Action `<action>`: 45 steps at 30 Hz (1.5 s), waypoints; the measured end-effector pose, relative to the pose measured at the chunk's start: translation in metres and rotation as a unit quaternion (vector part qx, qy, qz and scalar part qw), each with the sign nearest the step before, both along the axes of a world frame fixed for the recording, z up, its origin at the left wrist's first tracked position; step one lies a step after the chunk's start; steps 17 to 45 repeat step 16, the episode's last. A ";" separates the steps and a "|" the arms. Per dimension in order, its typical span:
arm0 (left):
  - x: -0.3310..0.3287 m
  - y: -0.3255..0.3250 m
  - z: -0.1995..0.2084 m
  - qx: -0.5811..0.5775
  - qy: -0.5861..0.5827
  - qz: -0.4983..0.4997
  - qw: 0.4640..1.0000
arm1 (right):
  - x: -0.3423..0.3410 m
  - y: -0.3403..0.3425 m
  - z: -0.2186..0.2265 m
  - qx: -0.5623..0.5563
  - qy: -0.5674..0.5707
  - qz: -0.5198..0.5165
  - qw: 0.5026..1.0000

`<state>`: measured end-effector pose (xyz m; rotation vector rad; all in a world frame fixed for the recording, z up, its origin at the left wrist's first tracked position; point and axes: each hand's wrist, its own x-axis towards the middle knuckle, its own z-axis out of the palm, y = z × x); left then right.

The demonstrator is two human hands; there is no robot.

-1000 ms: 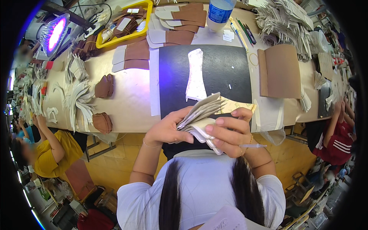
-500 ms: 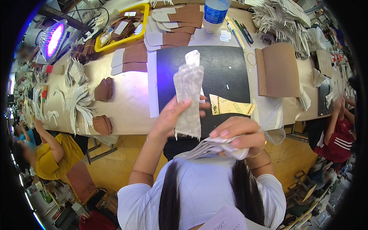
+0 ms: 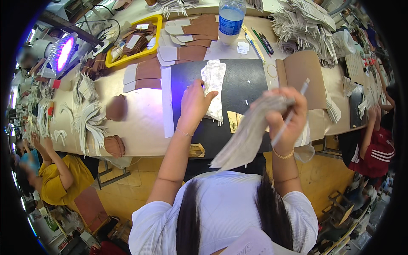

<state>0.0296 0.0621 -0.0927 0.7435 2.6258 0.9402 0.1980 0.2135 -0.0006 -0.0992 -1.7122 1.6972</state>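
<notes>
A pale, mottled textile piece [image 3: 216,91] lies lengthwise on the black mat [image 3: 246,76] in front of me. My left hand [image 3: 195,102] rests at its left edge, open, thumb apart from the other fingers and touching the piece. Closer to me, my right hand [image 3: 293,112] is closed round a bundle of similar greyish-white pieces [image 3: 250,134], blurred by motion and hanging down to the left. A thin whitish stick [image 3: 282,131] is held in that same hand. Behind the bundle a yellowish patterned piece [image 3: 233,121] is partly hidden.
Brown-and-white cut pieces [image 3: 187,54] lie beyond the mat, near a yellow basket [image 3: 159,34] and a water bottle [image 3: 230,25]. A brown folder-like board [image 3: 304,76] sits to the right. A lit lamp [image 3: 63,53] stands at left; other people work at both sides.
The pale piece went from my raised left hand down onto the mat, and that hand moved away from me. My right hand rose with its bundle and swung it over the mat's near edge.
</notes>
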 end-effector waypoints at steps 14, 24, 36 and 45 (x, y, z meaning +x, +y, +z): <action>-0.041 -0.026 0.023 -0.025 -0.068 -0.047 0.996 | -0.119 0.003 -0.095 0.376 -0.246 -0.111 0.887; -0.025 -0.013 0.023 -0.070 -0.035 -0.038 0.996 | -0.120 0.010 -0.090 0.373 -0.251 -0.122 0.885; -0.025 -0.013 0.023 -0.070 -0.035 -0.038 0.996 | -0.120 0.010 -0.090 0.373 -0.251 -0.122 0.885; -0.025 -0.013 0.023 -0.070 -0.035 -0.038 0.996 | -0.120 0.010 -0.090 0.373 -0.251 -0.122 0.885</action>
